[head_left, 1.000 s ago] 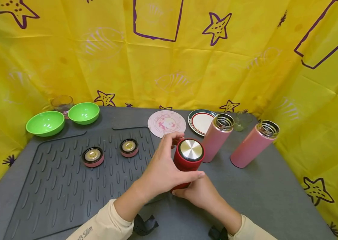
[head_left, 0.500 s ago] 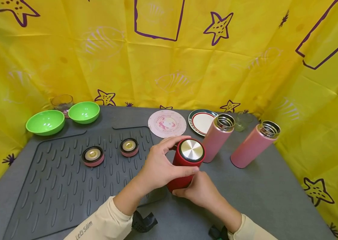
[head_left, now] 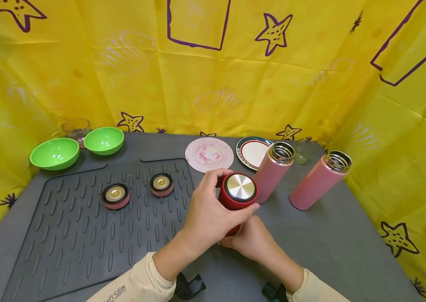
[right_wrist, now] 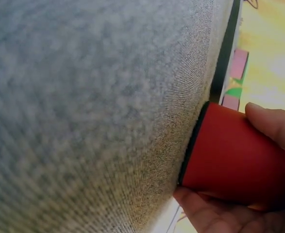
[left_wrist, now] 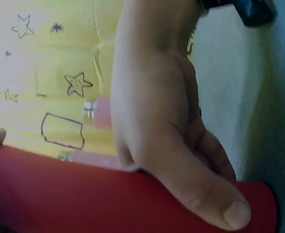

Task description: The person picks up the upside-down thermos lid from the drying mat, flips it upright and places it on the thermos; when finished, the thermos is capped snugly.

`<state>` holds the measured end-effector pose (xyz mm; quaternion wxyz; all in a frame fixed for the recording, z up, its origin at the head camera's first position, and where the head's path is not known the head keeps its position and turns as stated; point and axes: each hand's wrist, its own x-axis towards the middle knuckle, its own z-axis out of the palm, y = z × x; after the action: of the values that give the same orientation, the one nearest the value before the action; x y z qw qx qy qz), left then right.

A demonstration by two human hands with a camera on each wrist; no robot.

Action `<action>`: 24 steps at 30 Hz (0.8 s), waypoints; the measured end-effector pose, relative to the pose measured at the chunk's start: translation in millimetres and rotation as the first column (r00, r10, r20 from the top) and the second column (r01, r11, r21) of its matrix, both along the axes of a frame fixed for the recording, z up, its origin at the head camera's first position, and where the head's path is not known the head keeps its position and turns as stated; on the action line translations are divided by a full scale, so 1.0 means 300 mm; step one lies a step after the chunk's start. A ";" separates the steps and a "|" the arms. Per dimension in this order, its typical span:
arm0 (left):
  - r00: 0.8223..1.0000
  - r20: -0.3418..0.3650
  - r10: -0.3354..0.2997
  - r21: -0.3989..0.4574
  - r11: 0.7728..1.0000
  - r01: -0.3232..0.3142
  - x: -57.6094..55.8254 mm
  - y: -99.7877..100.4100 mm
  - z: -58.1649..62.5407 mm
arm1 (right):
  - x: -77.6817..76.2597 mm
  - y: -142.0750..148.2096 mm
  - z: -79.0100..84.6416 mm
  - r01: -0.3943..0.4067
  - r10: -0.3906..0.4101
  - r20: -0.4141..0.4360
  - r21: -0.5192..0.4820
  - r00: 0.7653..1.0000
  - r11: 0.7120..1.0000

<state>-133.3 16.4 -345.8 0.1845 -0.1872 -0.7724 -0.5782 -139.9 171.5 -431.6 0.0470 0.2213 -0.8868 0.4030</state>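
Note:
A red thermos with a brushed-metal top stands near the table's middle, between both hands. My left hand grips its upper part, fingers on the far side and thumb across the near side. Lower down, my right hand holds the body close to the base. In the left wrist view the right hand curls over the red body, its thumb lying along it. The right wrist view has the thermos's dark-edged bottom against the grey surface. The far-side fingers are partly hidden.
Two open pink thermos bottles stand to the right. Two pink lids lie upturned on a ridged mat at left. Behind are green bowls, a pink disc, a plate and glasses.
My left hand pulled back slightly around the thermos's top, then came forward and right again, its thumb now reaching further right. The right hand keeps its hold at the base.

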 end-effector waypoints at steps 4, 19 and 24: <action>0.998 -0.059 -0.025 0.060 0.998 0.029 -0.016 -0.007 -0.013 | 0.004 0.000 0.001 0.054 -0.058 0.056 0.057 0.997 0.997; 0.946 0.114 -0.303 0.092 0.952 0.293 -0.049 -0.056 -0.002 | 0.015 -0.005 0.004 0.093 -0.106 0.133 0.094 0.985 0.991; 0.991 0.069 -0.118 0.003 0.993 0.118 -0.008 -0.026 0.004 | 0.008 -0.003 -0.001 0.041 -0.042 0.037 0.042 0.998 0.998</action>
<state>-135.6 8.6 -344.5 0.1229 -0.2125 -0.7662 -0.5939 -137.5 170.7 -432.0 0.0342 0.1961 -0.9000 0.3879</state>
